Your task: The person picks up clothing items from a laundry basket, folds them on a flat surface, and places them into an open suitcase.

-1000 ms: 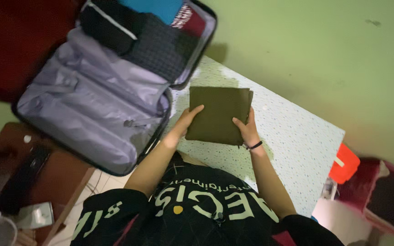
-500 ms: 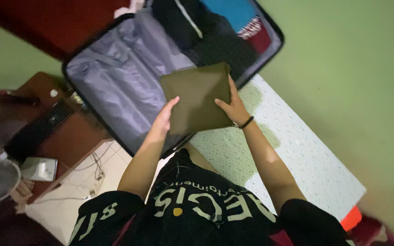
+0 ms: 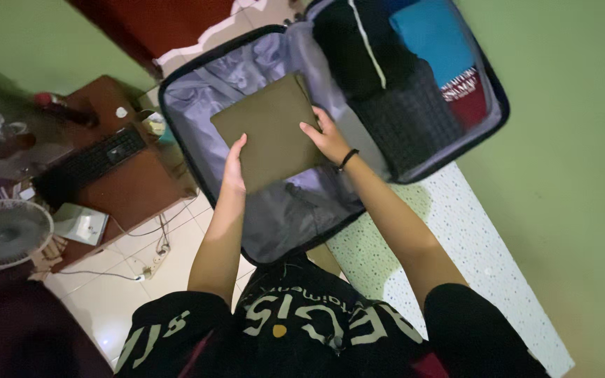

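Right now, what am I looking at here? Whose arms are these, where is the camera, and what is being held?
The camera sits on a person's head and looks straight down, so you see their own black printed shirt and both bare arms. The left hand and right hand grip opposite edges of a folded olive-green cloth, holding it over the grey-lined half of an open suitcase. The other half holds folded clothes in black, blue and red. The suitcase rests on a speckled white surface. Off to the left are a brown desk with a keyboard, and a small fan.
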